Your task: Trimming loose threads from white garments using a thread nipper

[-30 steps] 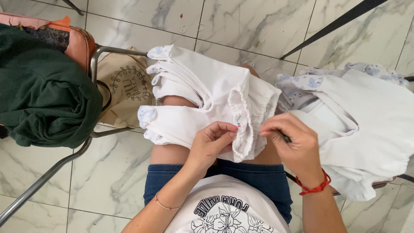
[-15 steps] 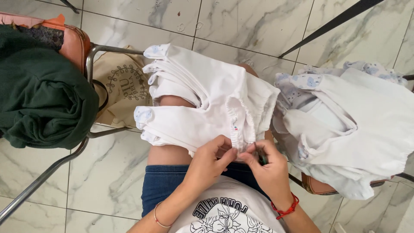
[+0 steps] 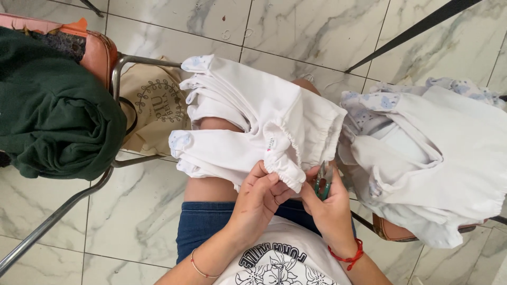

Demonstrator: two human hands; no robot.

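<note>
Two bare hands meet over our lap, and between them we see the gathered edge of a small white garment [image 3: 253,126] that lies across the knees, its folded sleeves reaching out to the left over the marble floor [image 3: 174,21]. The left hand [image 3: 259,198] has its fingers curled and pinched closed on the ruffled, elasticated hem of that garment, thumb on top of the cloth. The right hand [image 3: 327,203], just beside it and nearly touching it, is closed around a small pair of thread snips [image 3: 323,179] with greenish handles; the metal tips point up toward the hem, close beside the ruffle, though we cannot tell whether the blades touch the cloth. A red cord bracelet [image 3: 346,254] circles the right wrist, and a thin one sits on the left. To the right, a pile of more white clothing [image 3: 433,153], some with pale blue print at the trim, rests on a seat near the right hand. To the left, well apart from the hands, a dark green cloth [image 3: 53,111] is heaped on a chair with a metal frame [image 3: 119,74], and a beige fabric bag [image 3: 156,105] sits just beside it on the floor.
</note>
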